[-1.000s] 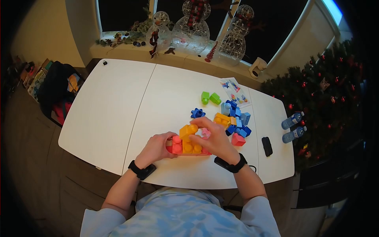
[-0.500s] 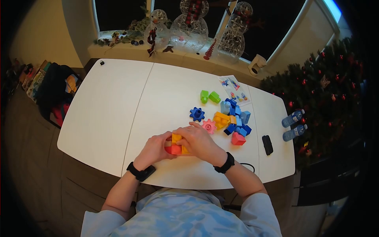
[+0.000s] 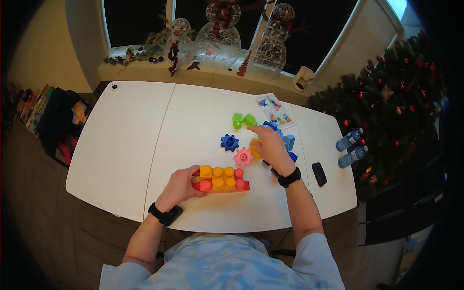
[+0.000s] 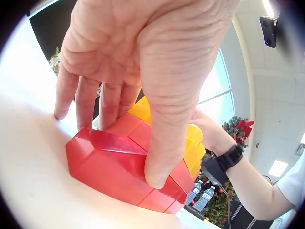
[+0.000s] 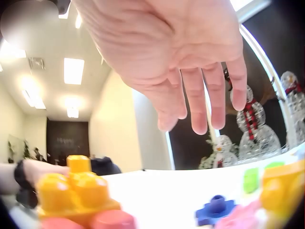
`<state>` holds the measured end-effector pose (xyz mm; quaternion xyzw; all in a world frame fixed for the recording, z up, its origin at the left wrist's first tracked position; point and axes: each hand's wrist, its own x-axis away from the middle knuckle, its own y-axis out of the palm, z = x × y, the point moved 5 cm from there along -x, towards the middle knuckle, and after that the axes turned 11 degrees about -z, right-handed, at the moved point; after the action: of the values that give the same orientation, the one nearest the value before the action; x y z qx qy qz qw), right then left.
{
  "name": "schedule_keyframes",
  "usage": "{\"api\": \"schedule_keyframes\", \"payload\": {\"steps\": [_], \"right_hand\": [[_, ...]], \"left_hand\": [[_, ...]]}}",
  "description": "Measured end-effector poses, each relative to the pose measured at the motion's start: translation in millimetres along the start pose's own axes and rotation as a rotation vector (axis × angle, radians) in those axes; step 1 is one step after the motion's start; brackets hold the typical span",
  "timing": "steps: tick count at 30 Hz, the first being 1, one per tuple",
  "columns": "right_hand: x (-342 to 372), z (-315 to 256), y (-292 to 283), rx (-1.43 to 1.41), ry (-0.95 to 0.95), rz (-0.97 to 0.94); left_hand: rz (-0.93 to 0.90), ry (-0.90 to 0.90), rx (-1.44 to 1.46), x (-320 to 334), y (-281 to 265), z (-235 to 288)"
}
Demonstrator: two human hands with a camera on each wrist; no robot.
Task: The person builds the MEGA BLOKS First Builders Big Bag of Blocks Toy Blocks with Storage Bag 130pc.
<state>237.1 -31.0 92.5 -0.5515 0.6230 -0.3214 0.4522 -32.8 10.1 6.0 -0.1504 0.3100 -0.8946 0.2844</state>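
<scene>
In the head view my left hand (image 3: 178, 186) grips the left end of a toy block build (image 3: 222, 179). Yellow and pink-red studded blocks sit on its red base (image 4: 107, 164). The left wrist view has the thumb against the near side and the fingers along the far side. My right hand (image 3: 271, 149) is over the loose block pile, empty, its fingers loosely extended in the right wrist view. Partly behind it lies a yellow block (image 3: 254, 149). A pink gear (image 3: 243, 157) and a blue gear (image 3: 229, 142) lie just beyond the build.
Blue blocks (image 3: 289, 141) lie to the right of the right hand, with two green blocks (image 3: 237, 121) farther back. A picture sheet (image 3: 276, 109) lies behind the pile. On the right are a black case (image 3: 319, 174) and two water bottles (image 3: 353, 157).
My right hand pressed a yellow block down onto the build, let go, and moved right and away over the loose pile. The left hand has kept hold of the build's left end.
</scene>
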Motion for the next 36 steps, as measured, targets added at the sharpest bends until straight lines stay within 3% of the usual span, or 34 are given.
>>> {"api": "schedule_keyframes", "payload": {"steps": [2,7,10,12,13,15,18,23,25,26,28,31,36], "right_hand": [[0,36,13,0.145,0.134,-0.137],[14,64,41,0.111,0.151,-0.275],[19,51,29,0.171,0.069,-0.160],[30,35,8,0.044,0.275,-0.242],[35,31,6,0.043,0.275,-0.244],[51,29,18,0.042,0.324,-0.502],[65,35,44,-0.071,0.246,-0.569],[49,50,24,-0.166,0.255,-0.413],[36,81,8,-0.103,0.336,-0.095],[29,93,7,-0.107,0.336,-0.094],[22,115,0,0.189,0.547,-0.071],[16,129,16,0.337,0.632,-0.139],[9,153,43,0.375,0.546,-0.083]], "left_hand": [[-0.027,-0.040,0.010,-2,1,-2],[0.025,0.053,0.009,-1,1,-2],[-0.032,-0.028,0.062,-1,1,-4],[-0.031,-0.032,0.061,0,-1,-1],[-0.031,-0.038,0.061,1,-1,0],[-0.010,-0.006,0.051,0,0,-2],[0.009,0.041,0.043,-1,0,0],[0.023,0.033,0.007,1,-1,1],[0.016,0.031,0.034,-1,3,-4],[0.015,0.030,0.030,-1,3,-4],[0.016,0.036,0.032,-1,2,-2],[0.013,0.032,0.049,0,1,0],[0.016,0.043,0.042,0,1,-3]]}}
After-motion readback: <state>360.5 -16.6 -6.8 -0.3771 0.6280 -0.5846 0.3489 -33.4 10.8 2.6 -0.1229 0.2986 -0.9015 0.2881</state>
